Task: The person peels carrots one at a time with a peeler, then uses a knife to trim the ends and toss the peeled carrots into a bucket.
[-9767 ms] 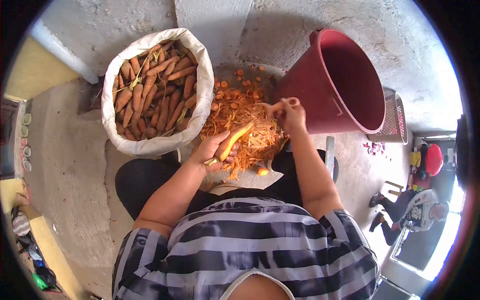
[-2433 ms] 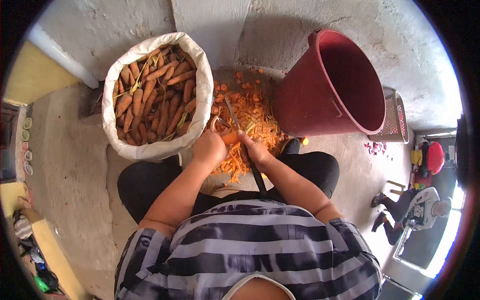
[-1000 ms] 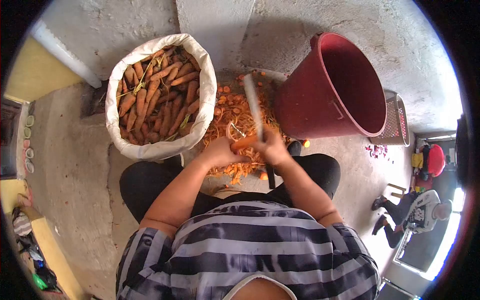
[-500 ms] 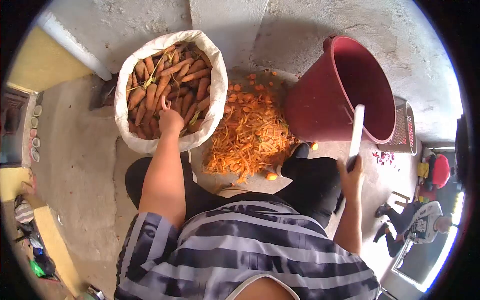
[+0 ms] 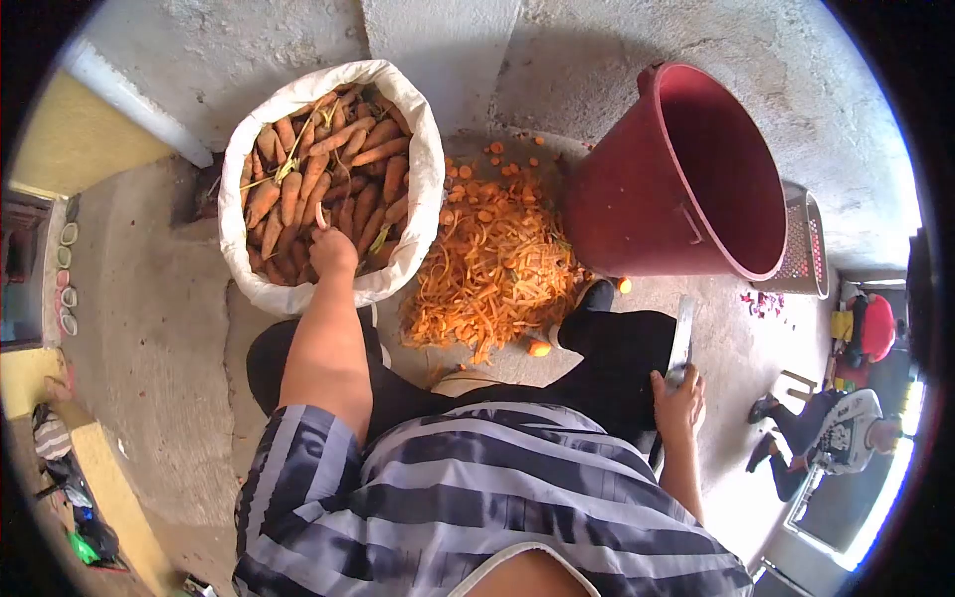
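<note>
Deep in the mouth of a white sack (image 5: 430,169), my left hand (image 5: 333,251) reaches down onto unpeeled carrots (image 5: 288,194). One of its fingers stretches out; the others are partly hidden among the carrots. My right hand (image 5: 679,403) grips a knife (image 5: 683,333) by its handle beside my right knee, the broad blade pointing away from me. Between the sack and a dark red bucket (image 5: 627,199) lies a heap of orange carrot peelings (image 5: 487,269) on the floor, with cut carrot slices at its far edge.
A perforated crate (image 5: 804,244) stands behind the tilted-looking bucket, near the rough wall (image 5: 587,50). A carrot piece (image 5: 538,348) lies by my right shoe. At the far right another person (image 5: 836,433) sits, and red scraps (image 5: 764,303) are scattered on the floor.
My right hand has lowered and drawn the knife leftward, closer to my knee, and the blade has turned. My left hand stays among the carrots, slightly lower in view.
</note>
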A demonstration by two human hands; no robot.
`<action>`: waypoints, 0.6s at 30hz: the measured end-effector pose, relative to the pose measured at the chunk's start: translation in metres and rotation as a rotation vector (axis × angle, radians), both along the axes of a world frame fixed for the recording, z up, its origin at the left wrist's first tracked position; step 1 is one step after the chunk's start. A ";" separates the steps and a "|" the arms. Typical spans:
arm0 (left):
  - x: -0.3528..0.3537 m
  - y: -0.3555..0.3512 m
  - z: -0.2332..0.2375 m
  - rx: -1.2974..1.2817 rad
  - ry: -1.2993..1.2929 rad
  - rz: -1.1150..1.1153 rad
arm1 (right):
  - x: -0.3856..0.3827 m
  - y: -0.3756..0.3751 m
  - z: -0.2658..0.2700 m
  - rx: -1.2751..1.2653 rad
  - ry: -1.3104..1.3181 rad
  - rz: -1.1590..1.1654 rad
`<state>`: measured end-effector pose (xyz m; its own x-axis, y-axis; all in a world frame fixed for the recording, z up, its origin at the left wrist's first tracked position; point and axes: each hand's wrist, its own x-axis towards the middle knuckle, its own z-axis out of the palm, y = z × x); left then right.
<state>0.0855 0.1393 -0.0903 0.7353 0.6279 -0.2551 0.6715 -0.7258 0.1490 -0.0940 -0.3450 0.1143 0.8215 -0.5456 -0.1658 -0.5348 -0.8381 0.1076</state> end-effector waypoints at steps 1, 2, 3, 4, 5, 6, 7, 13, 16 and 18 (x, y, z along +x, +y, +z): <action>-0.001 0.002 -0.004 -0.018 -0.045 0.017 | 0.002 0.000 -0.001 -0.010 -0.072 0.067; 0.000 0.005 -0.010 -0.037 -0.089 0.035 | 0.004 0.000 -0.002 -0.020 -0.143 0.135; 0.001 0.005 -0.005 -0.054 -0.134 0.053 | 0.006 0.001 -0.003 -0.028 -0.214 0.203; 0.002 0.004 0.000 -0.035 -0.220 0.002 | 0.010 0.003 -0.002 0.002 -0.273 0.254; 0.005 0.004 0.005 -0.014 -0.306 -0.050 | 0.014 0.005 -0.003 0.043 -0.319 0.322; 0.007 0.004 0.016 0.007 -0.393 -0.103 | 0.019 0.009 -0.002 0.085 -0.367 0.389; 0.012 0.007 0.023 -0.077 -0.447 -0.161 | 0.025 0.015 -0.001 0.127 -0.416 0.456; 0.011 -0.013 0.104 -1.400 -0.646 0.016 | 0.062 0.069 0.009 0.691 -0.347 0.526; -0.004 -0.042 0.139 -1.668 -0.636 -0.020 | 0.076 0.096 -0.006 0.972 -0.190 0.616; -0.007 -0.056 0.128 -1.848 -0.609 -0.067 | 0.085 0.122 -0.009 1.079 -0.031 0.549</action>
